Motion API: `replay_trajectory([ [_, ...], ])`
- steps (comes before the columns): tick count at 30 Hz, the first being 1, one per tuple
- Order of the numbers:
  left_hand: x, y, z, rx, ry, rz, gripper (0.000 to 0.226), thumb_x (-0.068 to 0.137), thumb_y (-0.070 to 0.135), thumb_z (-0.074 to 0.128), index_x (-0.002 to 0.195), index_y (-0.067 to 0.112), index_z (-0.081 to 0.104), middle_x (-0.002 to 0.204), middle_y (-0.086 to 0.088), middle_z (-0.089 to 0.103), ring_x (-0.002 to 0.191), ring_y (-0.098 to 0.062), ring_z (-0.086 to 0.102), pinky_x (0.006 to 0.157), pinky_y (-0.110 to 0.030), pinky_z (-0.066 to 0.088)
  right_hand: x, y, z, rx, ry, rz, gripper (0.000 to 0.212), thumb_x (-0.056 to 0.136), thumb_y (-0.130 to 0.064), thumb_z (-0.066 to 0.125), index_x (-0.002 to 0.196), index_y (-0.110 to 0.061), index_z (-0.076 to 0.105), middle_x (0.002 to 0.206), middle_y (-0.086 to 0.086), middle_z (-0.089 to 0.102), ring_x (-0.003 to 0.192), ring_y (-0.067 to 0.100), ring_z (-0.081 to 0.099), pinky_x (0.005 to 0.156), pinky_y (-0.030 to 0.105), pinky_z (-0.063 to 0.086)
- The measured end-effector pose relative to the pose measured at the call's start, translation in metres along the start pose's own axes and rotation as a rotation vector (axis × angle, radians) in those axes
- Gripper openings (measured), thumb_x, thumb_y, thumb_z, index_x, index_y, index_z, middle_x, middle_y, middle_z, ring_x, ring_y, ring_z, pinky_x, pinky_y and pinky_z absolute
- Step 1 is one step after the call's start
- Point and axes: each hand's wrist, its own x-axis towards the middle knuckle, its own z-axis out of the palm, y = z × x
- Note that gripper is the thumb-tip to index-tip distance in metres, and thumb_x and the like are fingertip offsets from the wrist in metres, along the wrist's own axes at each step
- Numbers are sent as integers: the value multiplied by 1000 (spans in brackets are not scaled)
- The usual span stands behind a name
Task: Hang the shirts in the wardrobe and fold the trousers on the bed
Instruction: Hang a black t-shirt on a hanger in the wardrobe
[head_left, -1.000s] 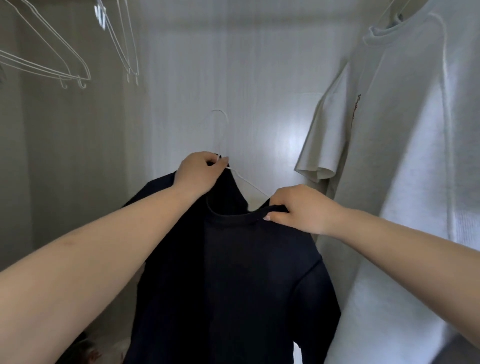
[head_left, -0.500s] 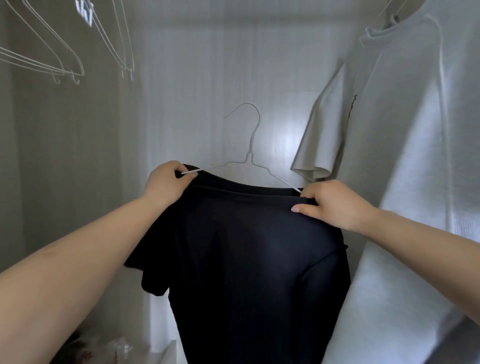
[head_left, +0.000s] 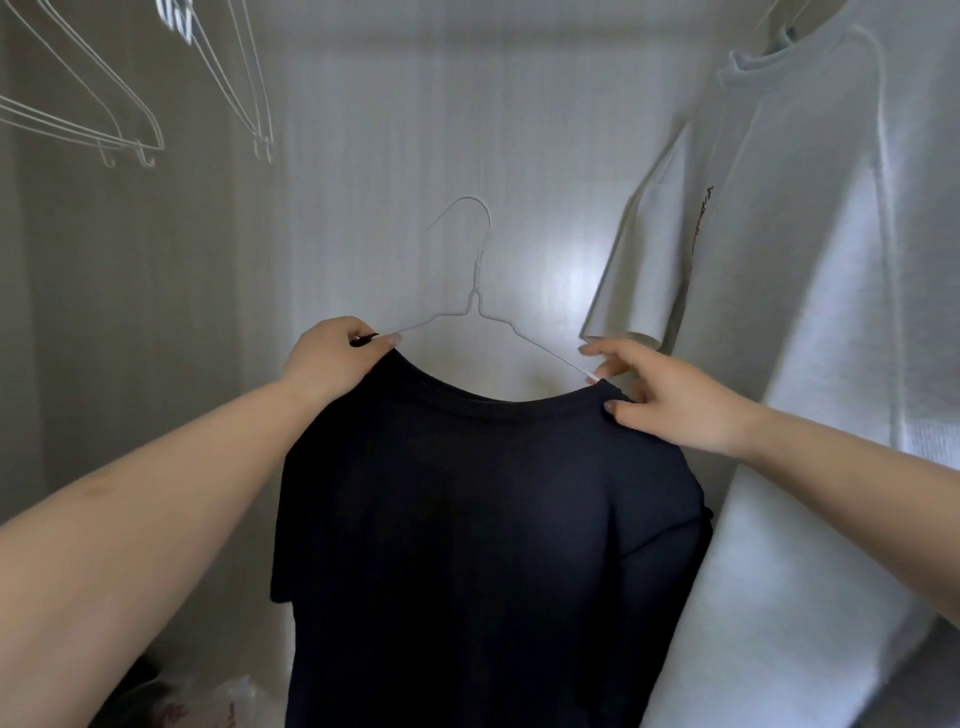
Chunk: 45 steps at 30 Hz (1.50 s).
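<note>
A dark navy T-shirt (head_left: 488, 519) hangs in front of me on a white wire hanger (head_left: 475, 301) inside the wardrobe. The hanger's hook points up and is free of the rail. My left hand (head_left: 332, 358) grips the shirt's left shoulder together with the hanger's arm. My right hand (head_left: 660, 395) pinches the right side of the collar, its fingertips touching the hanger's right arm. The shirt faces me flat, with both sleeves drooping.
A white T-shirt (head_left: 810, 364) hangs on the right, close beside the dark one. Several bare white wire hangers (head_left: 104, 104) hang at the upper left. The wardrobe's pale back wall (head_left: 415, 130) is behind. Some crumpled items (head_left: 218, 701) lie on the wardrobe floor at lower left.
The collar has been pulled down over the hanger so both hanger arms sit inside the shirt. My hands moved apart to the shoulders, and the shirt now hangs square.
</note>
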Motion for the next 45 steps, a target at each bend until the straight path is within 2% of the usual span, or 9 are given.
replay_trajectory([
  [4,2,1,-5,-89,-21,-98,38,76,56,70,85,19,67,83,3,67,88,-18,65,74,-30,47,-4,-5,-15,224,-165,61,33,90,1,52,102,-24,69,103,2,71,95,29,68,91,43,54],
  [9,3,22,8,-305,-76,-80,31,79,49,72,89,20,70,94,1,69,94,-18,66,79,-27,50,-7,-17,-27,705,-285,104,37,87,8,52,84,-22,74,116,6,69,105,18,65,89,28,54],
  [15,5,102,38,-598,-6,-33,63,87,44,65,140,17,46,144,-1,45,132,-19,44,107,-27,34,-5,-32,-54,983,-106,189,30,89,7,42,86,-11,66,118,4,68,100,21,68,78,29,56],
  [22,2,195,67,-890,-221,106,68,90,44,61,149,27,32,152,1,35,137,-15,37,113,-36,33,9,-48,-108,910,213,207,18,89,-2,49,90,-9,66,102,3,73,82,19,70,68,26,57],
  [29,-7,274,75,-973,-311,303,52,90,45,60,138,30,48,120,21,58,108,8,54,88,-12,42,41,-78,-174,747,483,136,20,87,-6,53,96,-9,70,82,10,70,68,17,67,56,21,55],
  [33,-6,314,70,-1033,-311,401,47,90,42,61,134,31,52,117,23,59,104,12,54,86,-11,42,56,-90,-215,717,568,89,18,88,-5,52,92,-10,69,85,12,67,72,19,63,57,22,52],
  [37,-6,344,64,-1030,-351,472,19,92,38,60,109,45,65,111,23,67,104,7,61,93,-17,46,66,-95,-242,578,608,78,18,88,-5,53,85,-13,69,77,3,67,69,15,61,59,22,49],
  [40,-10,359,65,-1014,-365,538,23,94,35,57,85,55,65,93,37,66,94,20,58,77,-2,44,64,-87,-252,530,622,83,17,87,-5,54,85,-12,69,77,1,67,73,16,61,65,24,50],
  [45,-14,370,79,-1023,-340,544,26,93,34,59,118,41,63,108,29,66,106,13,57,90,-10,43,55,-72,-264,585,659,73,17,86,-5,54,81,-14,69,78,0,66,78,19,60,69,28,48],
])
